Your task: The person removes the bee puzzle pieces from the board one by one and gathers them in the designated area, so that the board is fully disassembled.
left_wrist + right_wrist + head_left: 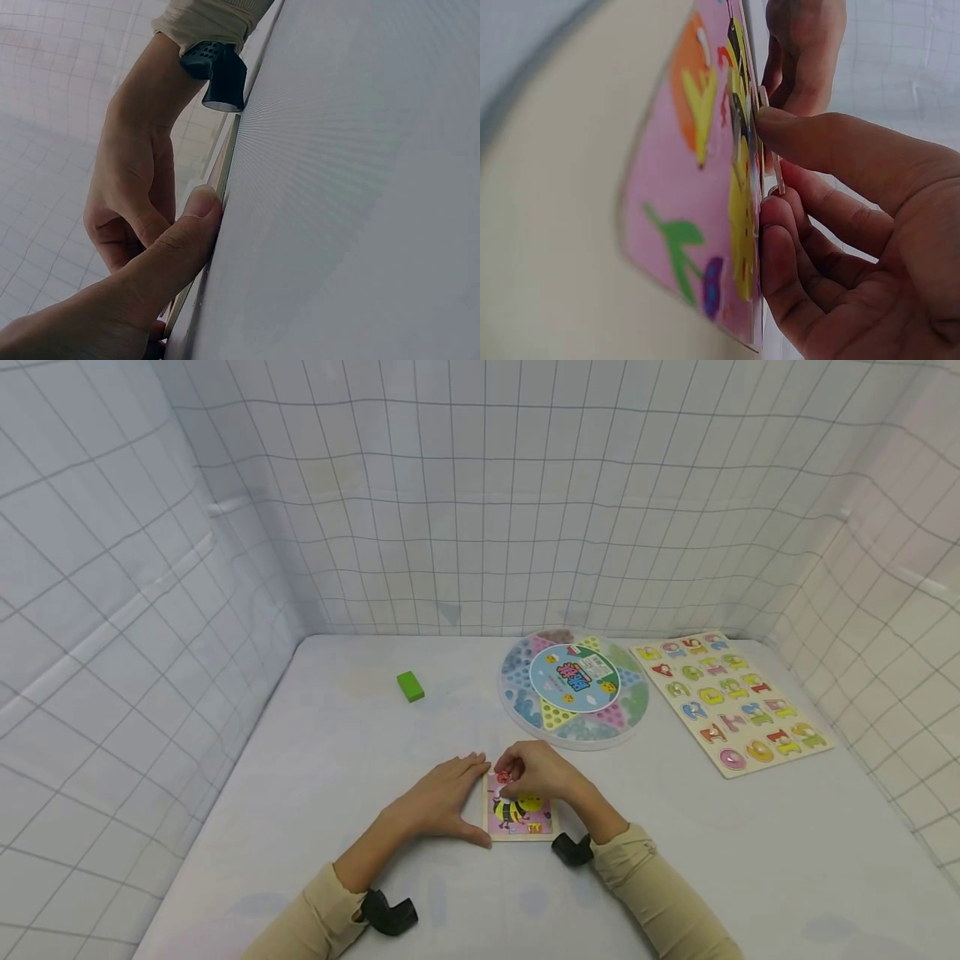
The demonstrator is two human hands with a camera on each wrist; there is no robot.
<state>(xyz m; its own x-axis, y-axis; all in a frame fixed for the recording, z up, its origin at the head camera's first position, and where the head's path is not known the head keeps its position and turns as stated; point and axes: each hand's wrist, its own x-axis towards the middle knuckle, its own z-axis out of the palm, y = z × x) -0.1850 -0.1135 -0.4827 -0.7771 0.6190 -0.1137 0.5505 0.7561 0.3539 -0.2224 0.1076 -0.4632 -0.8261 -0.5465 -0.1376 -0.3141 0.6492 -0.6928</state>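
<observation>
A small square wooden puzzle (522, 837) with a yellow-and-black bee on pink lies flat on the table. My left hand (441, 800) rests along its left side with the fingers stretched out and spread from the thumb. In the left wrist view the thumb (184, 232) touches the puzzle's edge. Over the upper part of the puzzle, my right hand (546, 772) bends its fingers and pinches a thin puzzle piece (778, 177). The printed face of that piece is mostly hidden. A green flower stem (676, 244) shows on the pink picture in the right wrist view.
A green block (410, 686) lies at the back left of the white table. Behind the puzzle is a round Chinese checkers board (517, 720) with a blue label. A wooden number puzzle board (701, 710) lies at the back right. Grid-patterned cloth walls (480, 527) stand around.
</observation>
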